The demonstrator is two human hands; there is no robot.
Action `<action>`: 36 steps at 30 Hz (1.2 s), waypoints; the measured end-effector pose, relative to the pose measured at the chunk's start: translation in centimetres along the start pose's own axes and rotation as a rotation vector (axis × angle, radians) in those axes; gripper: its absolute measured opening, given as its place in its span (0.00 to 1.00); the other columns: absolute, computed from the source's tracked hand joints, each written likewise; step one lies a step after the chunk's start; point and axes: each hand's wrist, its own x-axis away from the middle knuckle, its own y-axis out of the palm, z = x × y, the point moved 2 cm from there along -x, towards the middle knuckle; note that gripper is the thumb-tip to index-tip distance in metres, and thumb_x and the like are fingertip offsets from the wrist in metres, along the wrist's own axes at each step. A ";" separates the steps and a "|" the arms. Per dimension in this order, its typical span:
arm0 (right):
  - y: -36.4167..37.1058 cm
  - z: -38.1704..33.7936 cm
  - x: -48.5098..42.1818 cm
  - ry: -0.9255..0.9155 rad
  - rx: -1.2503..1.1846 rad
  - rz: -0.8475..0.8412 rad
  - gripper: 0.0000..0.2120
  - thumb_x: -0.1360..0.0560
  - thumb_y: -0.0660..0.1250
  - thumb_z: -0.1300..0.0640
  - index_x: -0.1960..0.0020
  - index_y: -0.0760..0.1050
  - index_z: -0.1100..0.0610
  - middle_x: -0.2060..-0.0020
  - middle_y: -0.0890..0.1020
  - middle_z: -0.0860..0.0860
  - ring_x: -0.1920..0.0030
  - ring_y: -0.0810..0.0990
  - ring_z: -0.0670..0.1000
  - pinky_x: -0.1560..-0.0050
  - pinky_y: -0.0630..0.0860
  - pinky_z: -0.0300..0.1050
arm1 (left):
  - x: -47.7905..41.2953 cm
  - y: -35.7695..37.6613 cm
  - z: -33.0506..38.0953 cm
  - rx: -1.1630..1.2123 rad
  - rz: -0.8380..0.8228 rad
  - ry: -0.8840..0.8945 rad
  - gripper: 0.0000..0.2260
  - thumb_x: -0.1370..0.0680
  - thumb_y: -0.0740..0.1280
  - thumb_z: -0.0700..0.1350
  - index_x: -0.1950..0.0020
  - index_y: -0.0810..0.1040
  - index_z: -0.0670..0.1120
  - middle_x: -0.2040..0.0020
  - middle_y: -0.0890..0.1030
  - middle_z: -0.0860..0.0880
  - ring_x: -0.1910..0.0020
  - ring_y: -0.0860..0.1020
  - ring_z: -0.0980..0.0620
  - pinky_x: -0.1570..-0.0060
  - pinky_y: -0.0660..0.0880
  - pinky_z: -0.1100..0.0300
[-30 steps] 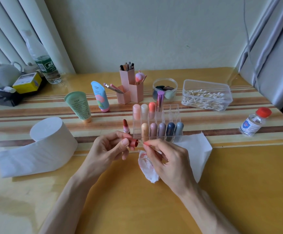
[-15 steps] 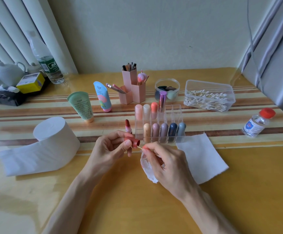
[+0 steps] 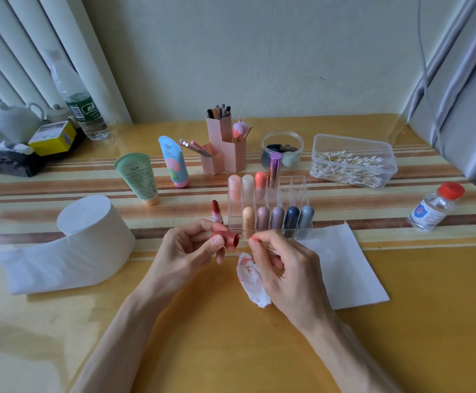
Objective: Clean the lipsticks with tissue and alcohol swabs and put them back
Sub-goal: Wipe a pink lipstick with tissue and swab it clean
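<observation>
On the striped table (image 3: 401, 350), an organizer (image 3: 295, 191) held lipsticks (image 3: 277, 219); left hand (image 3: 185, 251) pinched a cap (image 3: 227, 240), right hand (image 3: 285, 273) a swab (image 3: 244, 238).

Little can be read with any certainty. The water bottle (image 3: 85, 114) carries a green label with two large white Chinese characters, too soft to make out. The green tube (image 3: 140, 177), the blue tube (image 3: 173, 163), the yellow box (image 3: 54, 137) and the alcohol bottle (image 3: 429, 211), which has a blue shield sign, bear print too small to read
</observation>
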 end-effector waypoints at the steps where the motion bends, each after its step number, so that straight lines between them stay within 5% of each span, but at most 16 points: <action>1: 0.1 0.0 0.0 0.014 -0.019 -0.013 0.09 0.15 0.66 0.51 0.48 0.81 0.55 0.61 0.83 0.42 0.63 0.81 0.41 0.63 0.79 0.41 | 0.0 0.0 0.0 0.007 0.002 -0.002 0.09 0.20 0.71 0.44 0.46 0.83 0.39 0.54 0.86 0.41 0.64 0.77 0.49 0.65 0.70 0.65; 9: 0.4 0.1 0.3 -0.002 -0.045 -0.081 0.06 0.15 0.66 0.53 0.48 0.80 0.53 0.63 0.83 0.44 0.64 0.83 0.46 0.66 0.80 0.45 | 0.0 -0.2 -0.1 0.021 0.030 0.001 0.10 0.21 0.71 0.48 0.47 0.84 0.41 0.58 0.85 0.45 0.63 0.76 0.51 0.66 0.69 0.65; 17: 0.3 0.0 0.2 -0.086 0.052 -0.054 0.05 0.16 0.68 0.57 0.50 0.81 0.56 0.63 0.82 0.44 0.64 0.78 0.45 0.63 0.76 0.47 | -0.2 0.0 -0.2 -0.008 0.033 0.031 0.10 0.21 0.69 0.41 0.45 0.82 0.35 0.57 0.85 0.44 0.64 0.78 0.51 0.65 0.71 0.67; 24: 0.0 0.0 0.1 -0.069 0.094 0.045 0.11 0.15 0.64 0.53 0.50 0.82 0.57 0.59 0.84 0.45 0.60 0.77 0.44 0.58 0.77 0.47 | -0.3 0.2 -0.2 -0.020 -0.015 0.028 0.07 0.20 0.69 0.37 0.46 0.81 0.35 0.56 0.86 0.42 0.65 0.79 0.49 0.63 0.73 0.68; 36: 0.1 0.1 0.1 0.004 0.099 0.037 0.14 0.15 0.63 0.49 0.50 0.82 0.55 0.63 0.77 0.38 0.64 0.76 0.48 0.65 0.77 0.48 | -0.2 0.1 0.0 0.030 0.003 0.029 0.09 0.21 0.68 0.38 0.45 0.81 0.33 0.54 0.86 0.39 0.65 0.78 0.51 0.64 0.73 0.68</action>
